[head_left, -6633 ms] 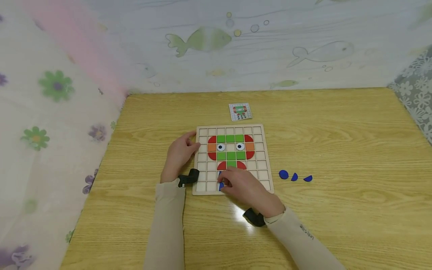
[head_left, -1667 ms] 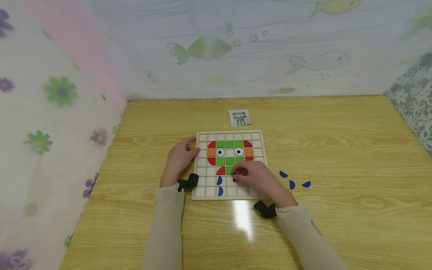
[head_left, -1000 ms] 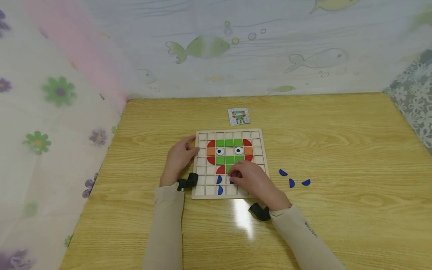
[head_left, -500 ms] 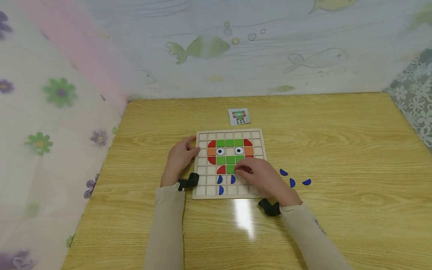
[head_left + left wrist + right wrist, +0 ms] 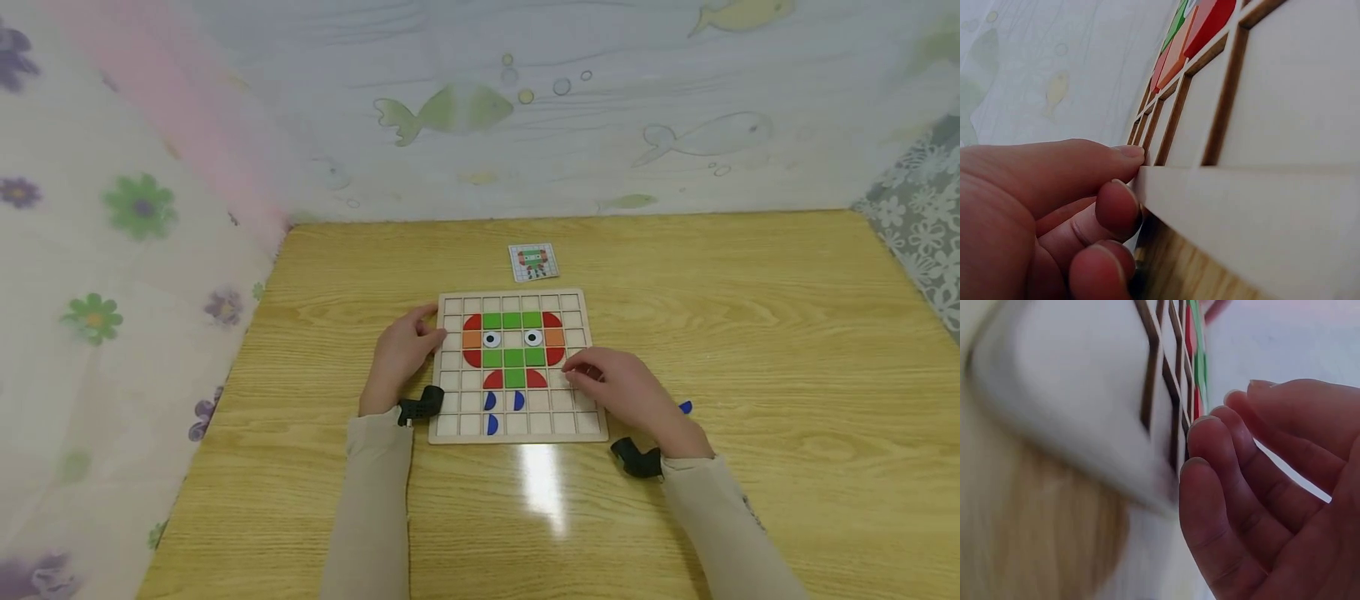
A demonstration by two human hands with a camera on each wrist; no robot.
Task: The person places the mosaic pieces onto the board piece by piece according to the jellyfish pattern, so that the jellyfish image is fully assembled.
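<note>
A wooden grid board [image 5: 450, 425] lies on the table with flat coloured pieces in its cells. Green squares [image 5: 513, 358], red rounded pieces [image 5: 492, 380], orange squares [image 5: 554, 337] and two eye discs [image 5: 491, 339] make a figure. Below it sit three blue half-circles [image 5: 519, 401]. My left hand [image 5: 401, 350] grips the board's left edge, the thumb on its rim in the left wrist view. My right hand [image 5: 626, 387] hovers over the board's right edge, its fingers loosely bent with nothing between them. Behind it, one loose blue half-circle [image 5: 686, 407] shows; others are hidden.
A small picture card [image 5: 533, 262] with a similar figure lies behind the board. The wooden table [image 5: 765, 333] meets a fish-patterned wall [image 5: 465, 158] at the back and a flowered wall [image 5: 172, 333] at the left. Both wrists carry black cameras [image 5: 637, 458].
My right hand has set a blue half-circle in a cell, let it go and drawn back to the right, uncovering the red piece above. The left hand stays on the board's edge.
</note>
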